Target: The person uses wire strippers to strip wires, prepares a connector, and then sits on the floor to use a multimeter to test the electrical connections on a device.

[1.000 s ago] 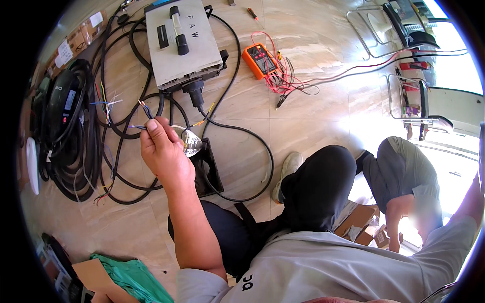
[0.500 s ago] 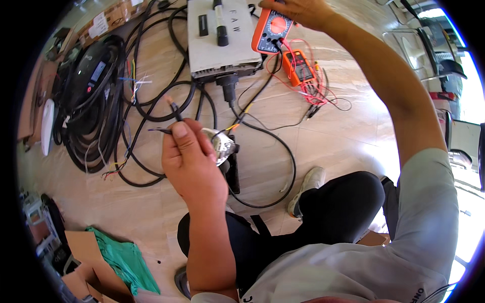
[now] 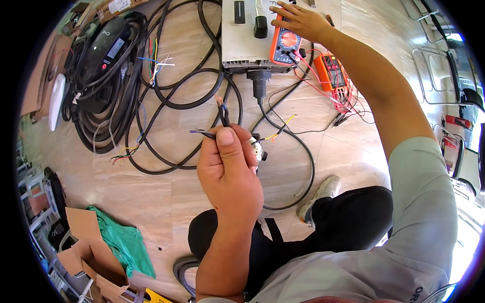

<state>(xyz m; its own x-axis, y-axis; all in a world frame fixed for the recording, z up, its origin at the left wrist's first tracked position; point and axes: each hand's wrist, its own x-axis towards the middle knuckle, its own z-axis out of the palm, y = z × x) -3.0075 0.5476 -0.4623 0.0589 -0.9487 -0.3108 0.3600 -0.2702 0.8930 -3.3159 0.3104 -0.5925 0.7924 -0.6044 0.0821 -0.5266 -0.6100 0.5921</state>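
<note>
My left hand (image 3: pixel 230 169) is closed, thumb against fingers, pinching black insulated wires (image 3: pixel 222 115) in front of my knees. Bare copper strands show at the upper wire end, and another dark wire end points left. My right hand (image 3: pixel 303 22) reaches far forward with its fingers spread over the top of a red and grey multimeter (image 3: pixel 286 48). This meter rests at the right edge of a pale metal box (image 3: pixel 240 50), its leads plugged in at the bottom. Behind my left hand, a white connector (image 3: pixel 258 153) is mostly hidden.
An orange meter (image 3: pixel 329 70) lies right of the box among tangled red and black leads. Thick black cables (image 3: pixel 177 106) loop across the floor. A black charger-like unit (image 3: pixel 106 48) with coiled cable lies left. At lower left stands an open cardboard box (image 3: pixel 96 252) beside green plastic (image 3: pixel 126 242).
My right hand has set the multimeter against the box's right edge and spread its fingers. My left hand still pinches the wires. The whole view has shifted somewhat.
</note>
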